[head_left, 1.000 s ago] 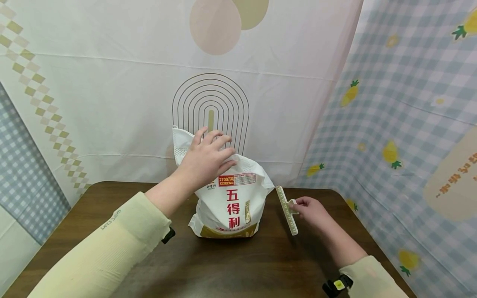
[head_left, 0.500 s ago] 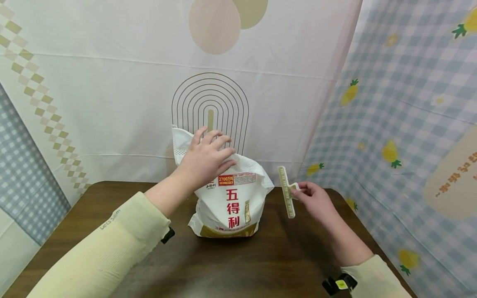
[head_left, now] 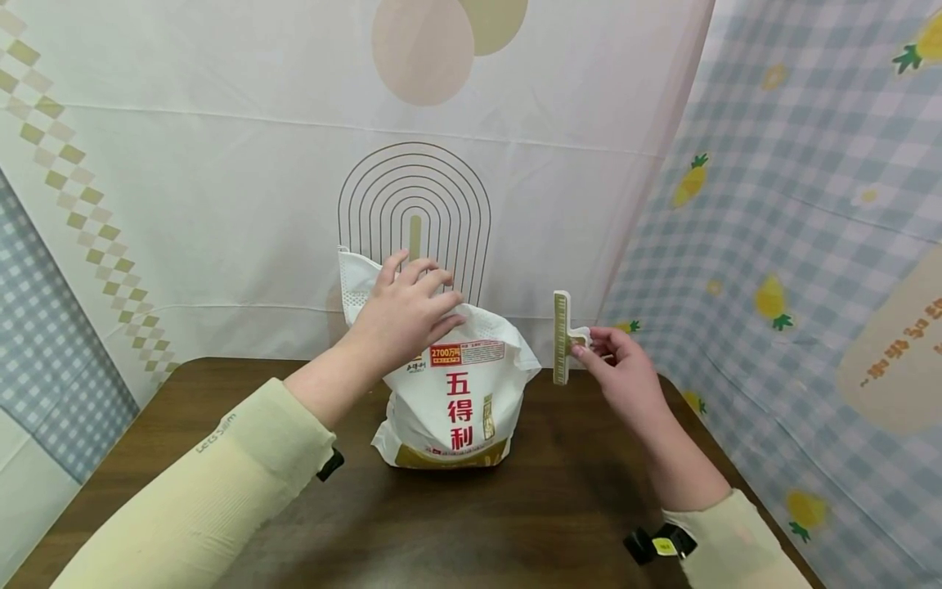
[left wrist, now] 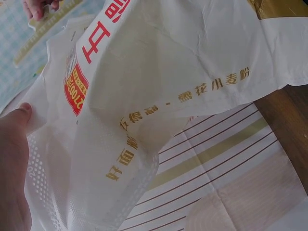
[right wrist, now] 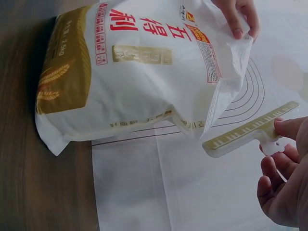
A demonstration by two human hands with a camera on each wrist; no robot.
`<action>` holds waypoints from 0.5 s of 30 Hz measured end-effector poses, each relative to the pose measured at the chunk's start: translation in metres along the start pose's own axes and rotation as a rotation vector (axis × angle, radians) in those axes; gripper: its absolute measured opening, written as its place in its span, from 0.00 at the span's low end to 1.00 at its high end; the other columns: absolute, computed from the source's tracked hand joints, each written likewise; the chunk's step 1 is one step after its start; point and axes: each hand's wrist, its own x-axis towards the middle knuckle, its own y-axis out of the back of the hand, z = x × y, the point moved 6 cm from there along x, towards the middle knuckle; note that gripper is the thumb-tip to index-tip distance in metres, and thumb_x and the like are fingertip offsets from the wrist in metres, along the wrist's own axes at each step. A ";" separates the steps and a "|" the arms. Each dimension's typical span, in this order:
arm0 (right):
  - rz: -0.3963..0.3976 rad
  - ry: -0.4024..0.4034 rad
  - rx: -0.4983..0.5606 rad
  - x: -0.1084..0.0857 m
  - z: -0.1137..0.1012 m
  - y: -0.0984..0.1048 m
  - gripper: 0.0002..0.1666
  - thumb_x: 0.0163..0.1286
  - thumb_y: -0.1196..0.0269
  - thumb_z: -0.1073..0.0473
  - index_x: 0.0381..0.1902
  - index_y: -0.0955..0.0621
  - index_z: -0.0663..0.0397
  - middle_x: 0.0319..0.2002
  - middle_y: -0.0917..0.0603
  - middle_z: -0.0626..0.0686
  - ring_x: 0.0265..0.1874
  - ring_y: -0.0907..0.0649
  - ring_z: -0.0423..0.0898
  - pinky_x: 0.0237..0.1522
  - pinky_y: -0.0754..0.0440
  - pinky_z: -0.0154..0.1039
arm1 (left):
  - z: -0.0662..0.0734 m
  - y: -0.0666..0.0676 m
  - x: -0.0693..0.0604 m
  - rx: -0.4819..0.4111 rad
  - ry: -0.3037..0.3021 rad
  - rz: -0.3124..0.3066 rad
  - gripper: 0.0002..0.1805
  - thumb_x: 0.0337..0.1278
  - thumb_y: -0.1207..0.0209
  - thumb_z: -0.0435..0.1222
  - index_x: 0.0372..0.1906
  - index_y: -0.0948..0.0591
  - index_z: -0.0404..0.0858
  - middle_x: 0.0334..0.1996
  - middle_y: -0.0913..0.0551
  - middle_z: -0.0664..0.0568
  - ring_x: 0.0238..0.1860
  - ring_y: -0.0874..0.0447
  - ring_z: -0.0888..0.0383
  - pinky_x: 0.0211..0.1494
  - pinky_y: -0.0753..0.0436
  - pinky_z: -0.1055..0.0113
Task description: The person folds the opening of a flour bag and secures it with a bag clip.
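A white flour bag (head_left: 471, 384) with red lettering and a gold base stands upright on the table. My left hand (head_left: 408, 315) grips its folded top edge, thumb (left wrist: 24, 113) on the near side and fingers reaching over the far side. To the bag's right, my right hand (head_left: 625, 372) pinches a long bag clip (head_left: 562, 337) by its handle, between thumb and fingertips. The clip (right wrist: 250, 129) is raised off the table, its bar nearly vertical in the head view, apart from the bag. The left fingertips behind the bag are partly hidden in the left wrist view.
The dark wooden table (head_left: 456, 523) ends just behind the bag, against a white printed cloth (head_left: 221, 204). A blue checked cloth (head_left: 736, 270) hangs close along the right side. Black straps sit on both wrists.
My right hand has lifted the bag clip upward, and its bar has turned from slanted to nearly vertical. The left hand and the flour bag have stayed in place.
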 end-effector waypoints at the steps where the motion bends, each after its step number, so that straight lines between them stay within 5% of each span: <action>1: 0.004 0.001 0.005 0.000 -0.001 0.000 0.28 0.70 0.35 0.47 0.59 0.23 0.59 0.44 0.22 0.54 0.40 0.24 0.47 0.37 0.24 0.31 | 0.000 0.000 0.000 -0.001 -0.002 0.003 0.15 0.65 0.40 0.52 0.47 0.14 0.49 0.55 0.19 0.50 0.64 0.32 0.46 0.73 0.48 0.42; 15: 0.063 0.066 0.177 0.013 -0.010 -0.010 0.24 0.69 0.35 0.50 0.56 0.22 0.60 0.42 0.17 0.52 0.40 0.21 0.41 0.39 0.24 0.30 | -0.002 -0.001 0.001 -0.012 -0.010 0.006 0.12 0.65 0.39 0.50 0.46 0.14 0.49 0.52 0.19 0.52 0.63 0.31 0.47 0.74 0.49 0.43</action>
